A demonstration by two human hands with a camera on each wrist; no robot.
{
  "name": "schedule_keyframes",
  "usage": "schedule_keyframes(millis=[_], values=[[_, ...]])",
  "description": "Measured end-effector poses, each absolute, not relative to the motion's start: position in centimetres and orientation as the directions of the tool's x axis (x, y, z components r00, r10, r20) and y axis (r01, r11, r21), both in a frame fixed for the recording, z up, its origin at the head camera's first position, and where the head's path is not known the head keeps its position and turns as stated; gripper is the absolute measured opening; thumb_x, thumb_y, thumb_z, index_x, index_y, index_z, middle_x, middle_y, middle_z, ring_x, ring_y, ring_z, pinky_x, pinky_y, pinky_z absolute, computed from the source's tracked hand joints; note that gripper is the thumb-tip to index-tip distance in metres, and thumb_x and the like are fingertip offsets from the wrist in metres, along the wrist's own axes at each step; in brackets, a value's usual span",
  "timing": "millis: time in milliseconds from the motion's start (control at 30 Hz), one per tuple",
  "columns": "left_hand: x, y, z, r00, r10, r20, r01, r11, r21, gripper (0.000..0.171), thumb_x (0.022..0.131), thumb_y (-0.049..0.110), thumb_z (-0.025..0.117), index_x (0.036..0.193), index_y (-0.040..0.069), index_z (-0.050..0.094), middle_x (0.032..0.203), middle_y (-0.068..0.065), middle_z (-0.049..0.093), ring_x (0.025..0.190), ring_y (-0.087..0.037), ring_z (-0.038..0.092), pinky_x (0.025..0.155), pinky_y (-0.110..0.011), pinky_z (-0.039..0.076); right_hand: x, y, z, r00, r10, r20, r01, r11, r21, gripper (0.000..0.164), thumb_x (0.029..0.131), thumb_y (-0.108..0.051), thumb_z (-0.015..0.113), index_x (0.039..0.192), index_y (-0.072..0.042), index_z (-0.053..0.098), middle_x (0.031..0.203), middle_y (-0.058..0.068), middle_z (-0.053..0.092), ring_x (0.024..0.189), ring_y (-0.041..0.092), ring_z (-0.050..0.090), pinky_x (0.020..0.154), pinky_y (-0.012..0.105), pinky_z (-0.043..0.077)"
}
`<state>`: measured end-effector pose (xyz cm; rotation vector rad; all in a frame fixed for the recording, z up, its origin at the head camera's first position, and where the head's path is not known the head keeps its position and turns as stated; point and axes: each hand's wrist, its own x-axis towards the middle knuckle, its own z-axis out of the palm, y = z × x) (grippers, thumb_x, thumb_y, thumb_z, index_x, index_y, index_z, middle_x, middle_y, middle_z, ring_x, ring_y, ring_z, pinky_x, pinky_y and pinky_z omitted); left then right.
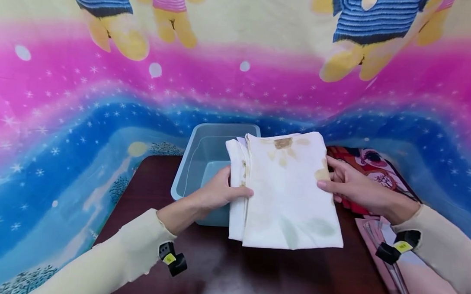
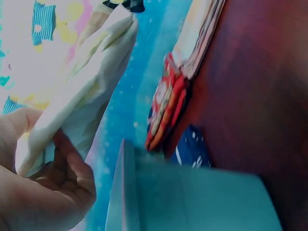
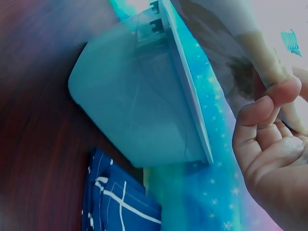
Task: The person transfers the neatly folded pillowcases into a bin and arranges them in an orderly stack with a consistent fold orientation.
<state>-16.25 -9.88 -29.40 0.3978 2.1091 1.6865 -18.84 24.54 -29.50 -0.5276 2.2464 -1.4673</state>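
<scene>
A folded white cloth (image 1: 288, 192) with brown flowers and pale green leaves is held up by both hands above the table, overlapping the right part of a light blue plastic bin (image 1: 184, 171) in the head view. My left hand (image 1: 218, 189) grips its left edge, thumb across the front layer. On the opposite edge, my right hand (image 1: 351, 185) pinches the folds between thumb and fingers. The left wrist view shows the cloth's layered folds (image 2: 91, 72) edge-on within the left hand (image 2: 48, 178). Thumb and fingertips of the right hand (image 3: 274, 139) meet at the cloth's border.
Right of the bin lies a red patterned folded cloth (image 1: 375, 169), with pink folded fabric (image 1: 387, 260) nearer the front. A dark blue cloth with white lines (image 3: 120, 197) sits beside the bin. Behind the dark red-brown table (image 1: 156, 174) hangs a colourful printed sheet (image 1: 230, 86).
</scene>
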Motion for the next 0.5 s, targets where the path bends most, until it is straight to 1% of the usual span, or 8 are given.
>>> schedule_keyframes(millis=[67, 167, 300, 400, 500], values=[[-16.6, -10.5, -29.1, -0.876, 0.457, -0.152, -0.035, 0.253, 0.967, 0.054, 0.094, 0.014, 0.067, 0.143, 0.011, 0.044, 0.130, -0.016, 0.064, 0.105, -0.020, 0.071, 0.092, -0.038, 0.058, -19.2, 24.0, -29.5, -0.848, -0.517, -0.121, -0.095, 0.372, -0.923, 0.083, 0.105, -0.019, 0.055, 0.164, -0.012, -0.002, 0.107, 0.004, 0.073, 0.058, 0.014, 0.051, 0.056, 0.032, 0.050], [-17.2, -11.5, -28.8, -0.881, 0.439, -0.175, -0.040, 0.299, 0.953, 0.054, 0.094, 0.014, 0.067, 0.143, 0.012, 0.044, 0.130, -0.015, 0.064, 0.106, -0.021, 0.071, 0.093, -0.039, 0.058, -19.8, 23.1, -29.7, -0.835, -0.540, -0.101, -0.110, 0.345, -0.932, 0.079, 0.105, -0.020, 0.055, 0.163, -0.012, 0.003, 0.106, 0.005, 0.074, 0.058, 0.013, 0.050, 0.057, 0.031, 0.049], [-18.0, -12.9, -28.7, -0.866, 0.459, -0.197, -0.040, 0.330, 0.943, 0.058, 0.095, 0.015, 0.067, 0.147, 0.012, 0.040, 0.133, -0.016, 0.063, 0.110, -0.023, 0.070, 0.096, -0.041, 0.057, -20.4, 22.2, -30.1, -0.821, -0.562, -0.105, -0.089, 0.308, -0.947, 0.074, 0.105, -0.020, 0.054, 0.163, -0.014, 0.008, 0.107, 0.004, 0.074, 0.059, 0.011, 0.049, 0.059, 0.029, 0.048], [-18.7, -14.0, -28.6, -0.856, 0.474, -0.208, -0.047, 0.330, 0.943, 0.059, 0.095, 0.014, 0.067, 0.147, 0.011, 0.039, 0.135, -0.018, 0.062, 0.111, -0.024, 0.070, 0.096, -0.042, 0.057, -20.8, 21.4, -30.2, -0.817, -0.564, -0.118, -0.061, 0.288, -0.956, 0.075, 0.105, -0.023, 0.055, 0.163, -0.018, 0.008, 0.106, 0.003, 0.074, 0.061, 0.009, 0.049, 0.061, 0.029, 0.048], [-19.3, -14.8, -28.5, -0.860, 0.462, -0.219, -0.056, 0.341, 0.938, 0.060, 0.095, 0.014, 0.067, 0.147, 0.011, 0.039, 0.136, -0.018, 0.061, 0.111, -0.023, 0.070, 0.097, -0.042, 0.057, -21.2, 20.7, -30.3, -0.815, -0.565, -0.128, -0.033, 0.265, -0.964, 0.078, 0.105, -0.026, 0.056, 0.164, -0.021, 0.006, 0.107, 0.003, 0.073, 0.063, 0.009, 0.050, 0.064, 0.029, 0.049]])
